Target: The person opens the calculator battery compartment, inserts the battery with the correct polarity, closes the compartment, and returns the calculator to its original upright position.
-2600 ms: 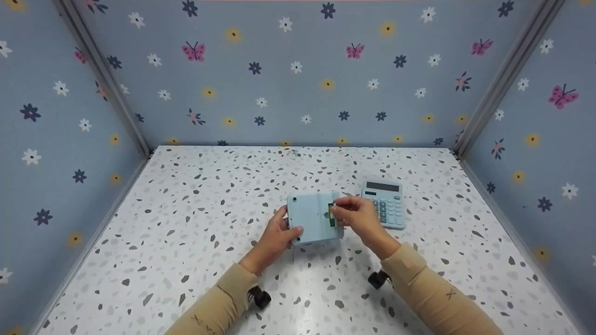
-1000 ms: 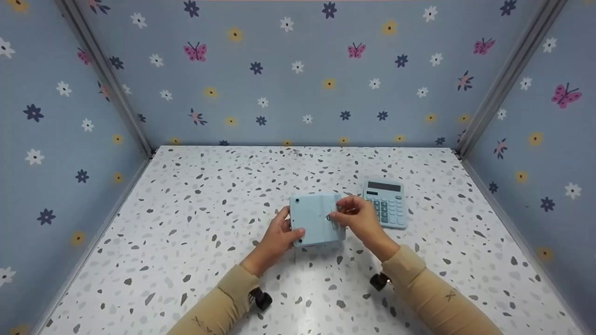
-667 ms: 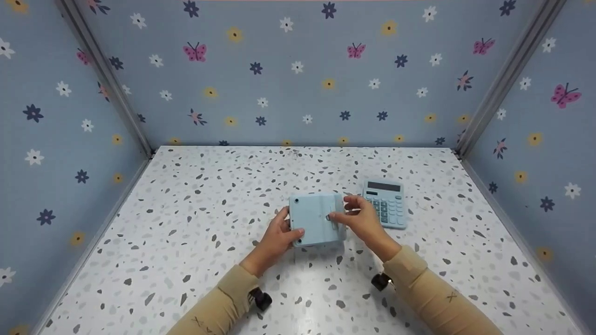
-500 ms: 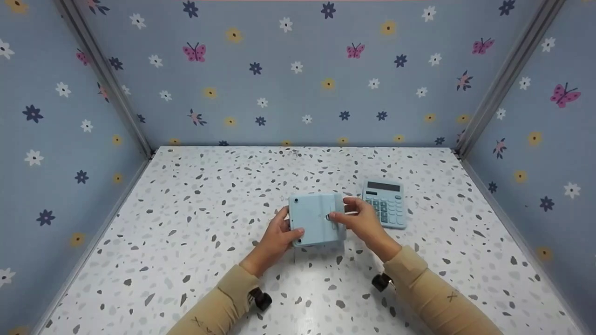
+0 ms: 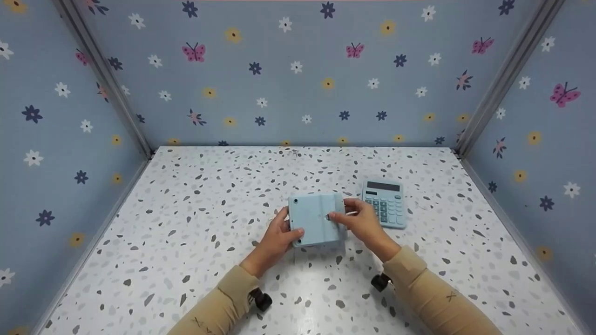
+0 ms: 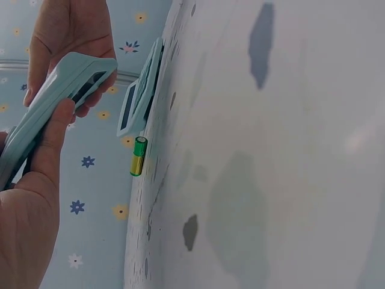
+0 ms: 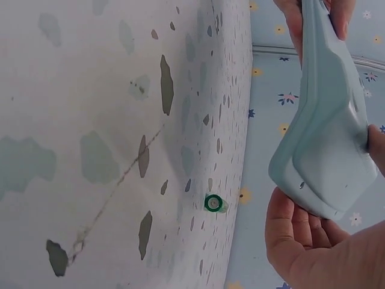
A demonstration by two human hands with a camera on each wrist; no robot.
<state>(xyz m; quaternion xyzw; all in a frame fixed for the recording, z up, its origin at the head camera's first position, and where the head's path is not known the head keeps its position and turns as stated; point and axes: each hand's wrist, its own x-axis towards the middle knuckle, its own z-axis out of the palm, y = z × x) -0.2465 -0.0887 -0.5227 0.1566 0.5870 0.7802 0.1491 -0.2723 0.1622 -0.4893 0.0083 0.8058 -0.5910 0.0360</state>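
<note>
A light blue calculator (image 5: 308, 218) is held back side up above the table, its keys facing down. My left hand (image 5: 275, 238) grips its left edge, thumb on the back and fingers beneath. At the other end my right hand (image 5: 367, 225) holds it, thumb pressing on the battery cover (image 5: 331, 225) and fingers curled under the edge. The right wrist view shows those fingers (image 7: 295, 223) against the calculator's end. On the table below lies a green and gold battery (image 6: 138, 156), hidden from the head view.
A second light blue calculator (image 5: 396, 209) lies face up on the speckled table (image 5: 209, 209), just beyond my right hand. Flower-patterned panels (image 5: 298, 70) enclose the table at the back and both sides.
Earlier the battery compartment stood open with a green battery showing inside; now the cover lies over it. My right fingers have shifted from the back to the calculator's edge, the thumb staying on the cover.
</note>
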